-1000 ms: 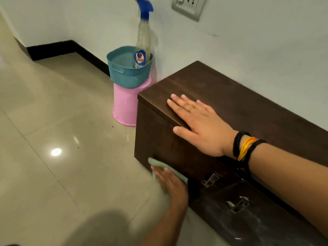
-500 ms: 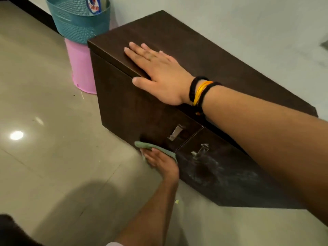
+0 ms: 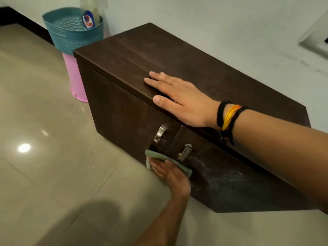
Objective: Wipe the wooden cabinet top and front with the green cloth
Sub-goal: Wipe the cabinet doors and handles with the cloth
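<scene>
The left hand [image 3: 171, 175] is pressed flat, fingers spread, against the green cloth [image 3: 165, 161], which is pinned to the lower part of the wooden cabinet [image 3: 124, 55] front, near its bottom edge and just below the seam between the two doors. The cloth is not clenched; it is held to the wood by the palm and fingers alone, with its folded upper edge showing above the fingertips. The right hand [image 3: 182, 101] is laid palm down and empty on the cabinet top at its front edge, fingers extended and close together, the thumb hooked just over the edge. Black and orange threads [image 3: 229, 118] are worn around the right wrist. Two metal handles [image 3: 160, 133] are fixed to the front, one on each door, just above the cloth. Pale dusty smears [image 3: 225, 176] are seen on the right door. Beside the cabinet's far left corner, a teal basket [image 3: 71, 35] is stacked on a pink bucket [image 3: 76, 80], with a spray bottle [image 3: 90, 16] standing inside the basket. The tiled floor [image 3: 44, 174] is spread beneath.
</scene>
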A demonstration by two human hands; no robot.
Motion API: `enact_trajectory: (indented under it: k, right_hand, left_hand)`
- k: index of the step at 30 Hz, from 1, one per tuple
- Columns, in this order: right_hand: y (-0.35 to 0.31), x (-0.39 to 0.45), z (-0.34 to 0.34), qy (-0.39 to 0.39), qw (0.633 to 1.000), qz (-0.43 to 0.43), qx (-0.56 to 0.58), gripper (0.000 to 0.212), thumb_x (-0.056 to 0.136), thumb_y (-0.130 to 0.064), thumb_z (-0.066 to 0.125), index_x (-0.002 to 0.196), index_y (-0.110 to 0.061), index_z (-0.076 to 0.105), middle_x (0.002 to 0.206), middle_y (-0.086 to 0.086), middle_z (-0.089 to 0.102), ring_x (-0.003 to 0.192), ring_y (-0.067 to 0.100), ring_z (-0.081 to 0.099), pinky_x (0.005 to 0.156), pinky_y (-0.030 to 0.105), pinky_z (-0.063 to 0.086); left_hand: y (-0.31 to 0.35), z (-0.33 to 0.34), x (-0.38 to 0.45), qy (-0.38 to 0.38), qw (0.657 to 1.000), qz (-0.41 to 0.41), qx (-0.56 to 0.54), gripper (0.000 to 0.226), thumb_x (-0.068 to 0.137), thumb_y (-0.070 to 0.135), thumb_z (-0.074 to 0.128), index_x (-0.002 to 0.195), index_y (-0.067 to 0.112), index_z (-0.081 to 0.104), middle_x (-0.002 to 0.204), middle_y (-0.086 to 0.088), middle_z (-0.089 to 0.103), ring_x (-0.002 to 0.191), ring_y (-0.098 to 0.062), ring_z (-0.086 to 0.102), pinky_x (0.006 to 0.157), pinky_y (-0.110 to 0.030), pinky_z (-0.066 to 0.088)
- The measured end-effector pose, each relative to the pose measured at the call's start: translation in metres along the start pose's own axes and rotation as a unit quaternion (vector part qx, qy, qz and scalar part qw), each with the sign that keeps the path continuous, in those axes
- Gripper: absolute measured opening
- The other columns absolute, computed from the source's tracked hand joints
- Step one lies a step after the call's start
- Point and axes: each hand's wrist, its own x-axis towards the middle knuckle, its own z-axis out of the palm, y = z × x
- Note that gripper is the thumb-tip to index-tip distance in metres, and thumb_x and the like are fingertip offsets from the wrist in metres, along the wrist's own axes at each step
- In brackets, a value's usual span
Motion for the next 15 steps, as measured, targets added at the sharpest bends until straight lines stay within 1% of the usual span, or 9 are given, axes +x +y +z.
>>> enact_trajectory:
  k: [2, 3, 5, 7, 9, 11, 12, 13, 15]
  right_hand:
    - [0.007, -0.017, -0.001, 0.001, 1.000, 0.004, 0.000, 0.054, 0.107, -0.045, 0.027, 0.159, -0.029, 0.024, 0.168, -0.006, 0.017, 0.154, 0.012, 0.011, 0.118, 0.024, 0.006]
    - [0.012, -0.029, -0.002, -0.001, 1.000, 0.009, -0.001, 0.054, 0.108, -0.045, 0.026, 0.159, -0.030, 0.023, 0.168, -0.007, 0.017, 0.154, 0.011, 0.011, 0.118, 0.024, 0.006]
    - [0.024, -0.059, -0.004, -0.006, 1.000, 0.026, -0.002, 0.054, 0.107, -0.045, 0.025, 0.159, -0.032, 0.022, 0.168, -0.010, 0.016, 0.154, 0.009, 0.010, 0.119, 0.025, 0.006]
    - [0.037, -0.092, -0.005, -0.014, 0.999, 0.048, -0.002, 0.055, 0.106, -0.048, 0.024, 0.159, -0.033, 0.021, 0.168, -0.012, 0.014, 0.154, 0.007, 0.008, 0.121, 0.028, 0.007]
    - [0.046, -0.118, -0.006, -0.010, 0.998, 0.068, -0.006, 0.056, 0.105, -0.050, 0.023, 0.159, -0.035, 0.021, 0.168, -0.013, 0.013, 0.154, 0.006, 0.007, 0.123, 0.029, 0.007]
    - [0.053, -0.140, -0.008, -0.007, 0.996, 0.090, -0.010, 0.058, 0.104, -0.053, 0.022, 0.159, -0.036, 0.019, 0.168, -0.014, 0.012, 0.154, 0.004, 0.007, 0.124, 0.029, 0.008]
    - [0.056, -0.149, -0.008, -0.010, 0.995, 0.097, -0.010, 0.058, 0.103, -0.054, 0.021, 0.159, -0.037, 0.018, 0.168, -0.015, 0.011, 0.154, 0.003, 0.006, 0.124, 0.030, 0.008]
    - [0.058, -0.156, -0.008, -0.012, 0.995, 0.103, -0.009, 0.060, 0.102, -0.056, 0.020, 0.159, -0.038, 0.018, 0.168, -0.016, 0.010, 0.154, 0.003, 0.005, 0.125, 0.031, 0.008]
    - [0.058, -0.161, -0.006, -0.013, 0.994, 0.109, -0.011, 0.062, 0.101, -0.059, 0.017, 0.159, -0.039, 0.017, 0.168, -0.016, 0.009, 0.154, 0.003, 0.004, 0.126, 0.036, 0.008]
  left_hand:
    - [-0.003, 0.000, 0.013, 0.011, 1.000, 0.028, -0.008, 0.079, 0.097, 0.059, 0.010, 0.158, 0.010, -0.001, 0.167, -0.006, 0.001, 0.154, -0.021, 0.002, 0.125, -0.039, -0.003]
    - [-0.004, -0.003, 0.033, 0.032, 0.999, 0.020, -0.013, 0.075, 0.099, 0.056, 0.012, 0.158, 0.012, 0.002, 0.167, -0.007, 0.005, 0.154, -0.024, 0.006, 0.125, -0.044, 0.000]
    - [-0.009, -0.014, 0.071, 0.091, 0.994, -0.053, -0.042, 0.064, 0.104, 0.048, 0.016, 0.160, 0.017, 0.007, 0.167, -0.009, 0.010, 0.153, -0.031, 0.010, 0.124, -0.051, 0.006]
    - [-0.012, -0.008, 0.066, 0.110, 0.987, -0.097, -0.060, 0.062, 0.105, 0.045, 0.017, 0.160, 0.016, 0.009, 0.167, -0.013, 0.011, 0.153, -0.034, 0.012, 0.123, -0.051, 0.009]
    - [-0.015, 0.009, 0.014, 0.075, 0.994, -0.052, -0.060, 0.068, 0.102, 0.048, 0.020, 0.159, 0.013, 0.009, 0.166, -0.016, 0.014, 0.151, -0.037, 0.018, 0.122, -0.052, 0.015]
    - [-0.020, 0.021, -0.039, 0.016, 0.998, -0.035, -0.051, 0.072, 0.098, 0.052, 0.023, 0.159, 0.018, 0.006, 0.166, -0.011, 0.014, 0.146, -0.037, 0.023, 0.119, -0.050, 0.020]
    - [-0.023, 0.019, -0.042, 0.002, 0.998, -0.035, -0.052, 0.071, 0.099, 0.053, 0.025, 0.159, 0.020, 0.005, 0.166, -0.009, 0.013, 0.145, -0.036, 0.023, 0.118, -0.047, 0.019]
    - [-0.024, 0.016, -0.027, 0.008, 0.998, -0.036, -0.055, 0.071, 0.099, 0.055, 0.025, 0.159, 0.021, 0.007, 0.166, -0.007, 0.013, 0.146, -0.036, 0.021, 0.119, -0.046, 0.017]
    - [-0.027, 0.005, 0.025, 0.043, 0.997, -0.049, -0.038, 0.072, 0.100, 0.060, 0.019, 0.160, 0.022, 0.008, 0.167, -0.005, 0.010, 0.150, -0.035, 0.013, 0.122, -0.050, 0.011]
